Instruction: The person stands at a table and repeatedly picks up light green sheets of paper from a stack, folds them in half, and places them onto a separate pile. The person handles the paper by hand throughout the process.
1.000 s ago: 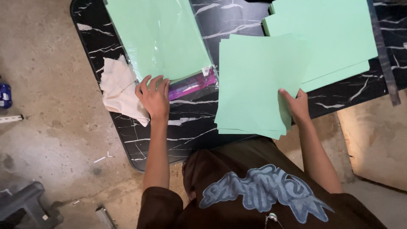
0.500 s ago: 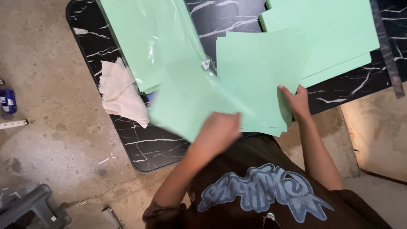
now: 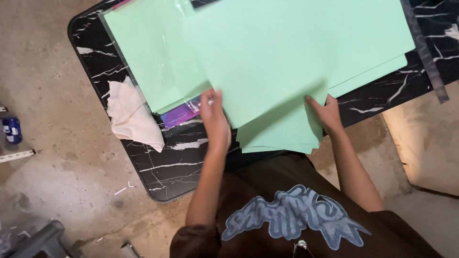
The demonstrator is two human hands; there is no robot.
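two hands work one mint-green sheet (image 3: 267, 62) in the head view. the left hand (image 3: 213, 114) pinches the sheet's lower left edge with curled fingers; the right hand (image 3: 327, 112) presses its lower right edge, fingers partly tucked under, so that grip cannot be told fully. the sheet lies over a green stack (image 3: 282, 138) on the black marbled table (image 3: 158, 167), beside a clear-wrapped pack of paper (image 3: 148, 62) and a white cloth (image 3: 131, 119). judged step: laying a sheet on the stack; squaring its edges seems called for.
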